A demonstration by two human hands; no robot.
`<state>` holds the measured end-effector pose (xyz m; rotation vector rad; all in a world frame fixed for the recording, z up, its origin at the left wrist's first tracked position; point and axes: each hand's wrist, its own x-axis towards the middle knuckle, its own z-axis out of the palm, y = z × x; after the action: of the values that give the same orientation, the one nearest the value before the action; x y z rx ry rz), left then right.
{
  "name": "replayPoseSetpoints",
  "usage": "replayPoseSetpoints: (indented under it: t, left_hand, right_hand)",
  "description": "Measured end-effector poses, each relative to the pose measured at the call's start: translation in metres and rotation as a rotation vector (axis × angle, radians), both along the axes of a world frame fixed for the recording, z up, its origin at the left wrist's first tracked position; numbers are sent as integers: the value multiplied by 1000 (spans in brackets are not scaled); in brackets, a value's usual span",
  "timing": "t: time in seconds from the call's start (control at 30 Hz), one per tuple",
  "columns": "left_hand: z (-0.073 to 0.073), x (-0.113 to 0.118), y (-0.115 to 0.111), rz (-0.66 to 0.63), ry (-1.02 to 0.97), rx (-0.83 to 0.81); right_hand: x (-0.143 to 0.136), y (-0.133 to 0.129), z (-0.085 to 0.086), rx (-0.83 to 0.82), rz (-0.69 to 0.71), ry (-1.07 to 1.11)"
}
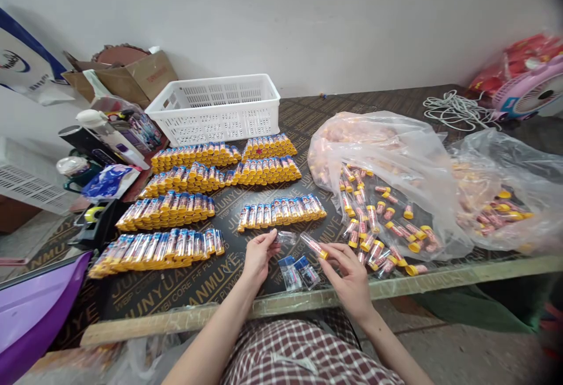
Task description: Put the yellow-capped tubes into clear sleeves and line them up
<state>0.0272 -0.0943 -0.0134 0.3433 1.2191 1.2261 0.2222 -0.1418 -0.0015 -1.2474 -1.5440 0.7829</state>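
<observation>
Between the fingertips of my left hand [260, 256] is a small clear plastic piece [287, 237]. My right hand [349, 276] holds a clear tube [314, 245] by its yellow cap, the tube pointing up and left toward the left hand; the two do not touch. Two small clear packets with blue tops [299, 272] lie on the table between my hands. Just beyond my left hand runs a row of tubes with blue tops and yellow caps [281, 212]. Loose tubes with yellow caps [376, 250] spill out of a clear bag [387, 133] beside my right hand.
More stacked tube rows [165, 209] stand on the left, with a white basket [215, 109] behind. A second bag of tubes [501, 197], a coiled cord [460, 109] and a pink fan [530, 92] are at right. A purple bin [41, 320] sits front left; tape dispenser [99, 221] nearby.
</observation>
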Motion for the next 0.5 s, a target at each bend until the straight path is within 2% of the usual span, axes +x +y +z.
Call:
replayPoseSetpoints:
  t: [0.23, 0.4, 0.5]
  left_hand:
    - [0, 1, -3, 7, 33, -5]
    - [-2, 7, -7, -53, 93, 90]
    - [4, 13, -10, -138, 24, 142]
  right_hand:
    - [-2, -2, -2, 12, 19, -9]
    - [-6, -1, -2, -110, 179, 79]
    - [-8, -2, -5, -119, 212, 69]
